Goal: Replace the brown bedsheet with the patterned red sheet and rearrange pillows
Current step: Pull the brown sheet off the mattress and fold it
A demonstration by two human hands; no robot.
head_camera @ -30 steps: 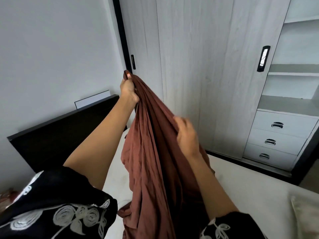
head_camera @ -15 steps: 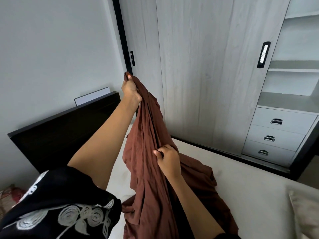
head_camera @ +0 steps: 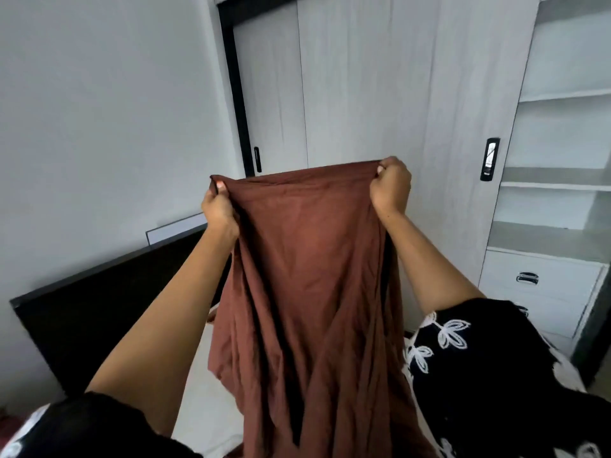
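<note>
Pinching the sheet's (head_camera: pixel 310 292) top edge, both hands, left (head_camera: pixel 219 206) and right (head_camera: pixel 390 186), are holding it before the wardrobe (head_camera: pixel 363 77). It is hanging limp and light, so I judge its corners are offering the best hold.

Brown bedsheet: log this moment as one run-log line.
stage: folding removed sheet | left hand: grips top edge | right hand: grips top edge | brown bedsheet: raised, hanging over mattress

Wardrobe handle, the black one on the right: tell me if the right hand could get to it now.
Probably not: the right hand is shut on the brown sheet, and the handle is farther off.
</note>
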